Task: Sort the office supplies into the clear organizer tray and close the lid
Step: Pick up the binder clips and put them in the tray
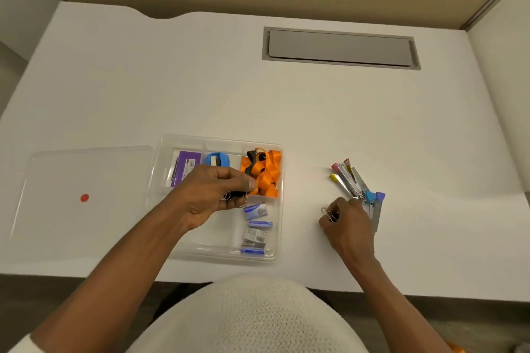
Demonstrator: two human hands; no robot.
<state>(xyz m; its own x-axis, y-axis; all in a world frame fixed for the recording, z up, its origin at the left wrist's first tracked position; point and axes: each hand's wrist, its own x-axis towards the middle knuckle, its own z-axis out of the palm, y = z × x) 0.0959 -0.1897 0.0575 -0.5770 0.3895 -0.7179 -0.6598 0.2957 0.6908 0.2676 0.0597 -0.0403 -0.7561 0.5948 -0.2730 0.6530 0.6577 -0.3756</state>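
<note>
Desk [315, 112]: tray [165, 157], lid [86, 169], staplers [357, 183].

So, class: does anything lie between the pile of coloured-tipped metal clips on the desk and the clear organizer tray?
Nothing visible does. Bare white desk separates the pile of coloured-tipped metal clips from the clear organizer tray. The right hand is at the pile; the tray's lid is off.

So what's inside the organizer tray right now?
Organizer tray holds an orange lanyard, purple box, blue tape dispenser and staple boxes; left hand covers the middle.
</note>
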